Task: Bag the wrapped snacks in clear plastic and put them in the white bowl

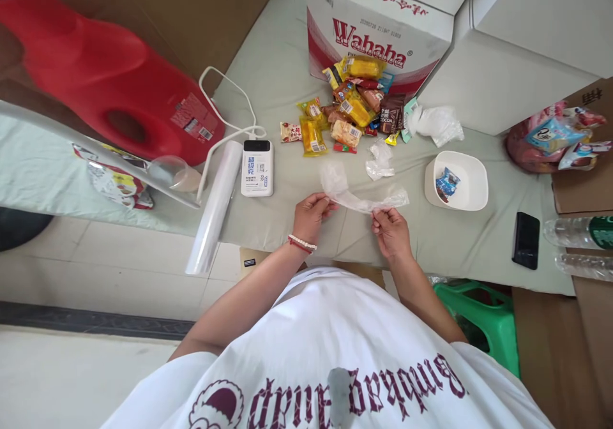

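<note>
Plastic point(355, 202), crinkled, translucent and slack between both hands point(309, 217) point(393, 232)

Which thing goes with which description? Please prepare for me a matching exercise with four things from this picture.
Column one
1. strip of translucent plastic
2. power bank
3. blue snack packet
4. plastic stool

Column two
A. inside the white bowl
B. green
C. plugged into a white cable
D. held between the left hand and the right hand

Pairs: 1-D, 2-C, 3-A, 4-B
</note>
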`<state>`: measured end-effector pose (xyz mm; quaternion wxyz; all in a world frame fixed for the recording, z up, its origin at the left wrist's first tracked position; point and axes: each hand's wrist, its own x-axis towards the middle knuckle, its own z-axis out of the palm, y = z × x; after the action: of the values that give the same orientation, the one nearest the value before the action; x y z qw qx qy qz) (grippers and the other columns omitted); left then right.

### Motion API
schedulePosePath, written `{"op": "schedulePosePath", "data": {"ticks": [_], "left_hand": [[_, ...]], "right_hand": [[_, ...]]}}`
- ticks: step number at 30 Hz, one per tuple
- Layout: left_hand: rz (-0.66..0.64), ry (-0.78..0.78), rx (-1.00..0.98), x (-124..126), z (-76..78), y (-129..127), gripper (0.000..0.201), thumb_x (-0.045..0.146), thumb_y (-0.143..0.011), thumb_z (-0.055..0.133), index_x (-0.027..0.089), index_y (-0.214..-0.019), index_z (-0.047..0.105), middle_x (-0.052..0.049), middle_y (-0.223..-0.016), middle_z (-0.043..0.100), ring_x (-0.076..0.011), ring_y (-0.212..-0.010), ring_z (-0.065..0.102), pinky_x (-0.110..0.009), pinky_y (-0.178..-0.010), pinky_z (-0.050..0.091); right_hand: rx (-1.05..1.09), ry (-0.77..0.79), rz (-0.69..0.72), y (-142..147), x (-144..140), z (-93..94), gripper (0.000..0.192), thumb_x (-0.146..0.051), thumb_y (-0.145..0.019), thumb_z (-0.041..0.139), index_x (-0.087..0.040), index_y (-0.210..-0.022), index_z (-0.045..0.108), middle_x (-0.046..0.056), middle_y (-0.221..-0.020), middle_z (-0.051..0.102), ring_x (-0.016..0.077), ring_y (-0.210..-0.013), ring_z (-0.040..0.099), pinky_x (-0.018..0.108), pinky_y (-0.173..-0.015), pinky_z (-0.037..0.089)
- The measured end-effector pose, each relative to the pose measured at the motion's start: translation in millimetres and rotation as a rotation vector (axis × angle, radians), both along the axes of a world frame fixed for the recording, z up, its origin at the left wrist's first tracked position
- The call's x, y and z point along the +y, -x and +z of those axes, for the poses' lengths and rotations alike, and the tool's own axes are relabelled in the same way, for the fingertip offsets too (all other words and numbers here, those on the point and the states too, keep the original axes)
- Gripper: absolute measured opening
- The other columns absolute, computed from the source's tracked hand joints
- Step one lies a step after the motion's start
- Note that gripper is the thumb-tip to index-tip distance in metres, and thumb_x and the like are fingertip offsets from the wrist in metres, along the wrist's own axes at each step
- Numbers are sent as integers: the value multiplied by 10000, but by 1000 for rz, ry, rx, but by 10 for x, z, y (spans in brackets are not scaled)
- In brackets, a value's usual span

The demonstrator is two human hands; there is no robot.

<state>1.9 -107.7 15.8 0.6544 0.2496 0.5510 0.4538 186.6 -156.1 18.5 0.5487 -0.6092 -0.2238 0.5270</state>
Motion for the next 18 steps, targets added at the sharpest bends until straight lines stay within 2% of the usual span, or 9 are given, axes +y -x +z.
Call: {"op": "schedulePosePath", "data": {"ticks": [4,5,7,9,10,12,14,16,18], "left_hand": [[-122,37,-134,43,39,-68,443,563,-760,731,228,-1013,588,-51,-1097,705,-205,-973,688,-328,-782,559],[-102,10,-58,62,39,-73,462,560,-759,748,229,-1027,567,-56,-1113,687,-206,-999,674,-331,-801,557],[58,-107,234,96,51,-60,482,509,-745,791,224,-1043,542,-65,-1119,647,-204,-1028,639,-335,-849,540],[220,-322,551,102,103,-31,462,491,-782,775,217,-1075,545,-80,-1138,617,-210,-1056,608,-352,-896,520],[208,-463,652,91,149,-24,454,510,-812,751,215,-1097,558,-90,-1155,613,-219,-1077,601,-368,-921,514],[-27,-743,714,51,268,-43,466,570,-842,719,213,-1117,602,-106,-1172,638,-248,-1128,606,-412,-985,501],[-316,-866,690,18,386,-102,455,606,-832,725,213,-1050,656,-102,-1113,692,-268,-1126,628,-437,-1030,484],[-425,-785,616,19,466,-161,388,599,-888,664,214,-933,675,-69,-961,724,-236,-992,666,-400,-963,515],[-399,-620,485,47,506,-176,384,582,-941,593,214,-852,655,-24,-813,703,-181,-807,661,-324,-806,540]], "right_hand": [[-93,-28,21,18,-128,23,302,-426,-695,825,-223,-814,635,-62,-641,543,99,-563,432,244,-514,358],[-110,-30,20,6,-132,40,298,-427,-696,820,-223,-819,641,-62,-637,543,100,-560,431,247,-512,357],[-128,-37,5,-38,-119,96,296,-432,-695,817,-223,-813,643,-60,-642,547,100,-558,428,247,-506,349],[-148,-46,-4,-96,-91,186,294,-438,-698,817,-221,-810,652,-56,-653,550,98,-561,427,245,-501,344],[-162,-51,7,-125,-73,244,293,-442,-701,817,-219,-809,660,-54,-656,553,95,-558,423,244,-498,341],[-199,-60,75,-175,-30,380,288,-449,-719,815,-212,-811,680,-49,-661,565,86,-543,411,241,-490,332],[-236,-75,165,-225,27,529,290,-441,-735,822,-209,-867,709,-43,-684,595,78,-534,411,236,-484,332],[-272,-95,232,-293,97,669,348,-418,-737,842,-220,-999,727,-41,-725,626,77,-541,430,229,-483,343],[-307,-118,275,-390,171,774,450,-395,-729,865,-236,-1121,714,-41,-754,641,83,-558,455,223,-483,355]]}}
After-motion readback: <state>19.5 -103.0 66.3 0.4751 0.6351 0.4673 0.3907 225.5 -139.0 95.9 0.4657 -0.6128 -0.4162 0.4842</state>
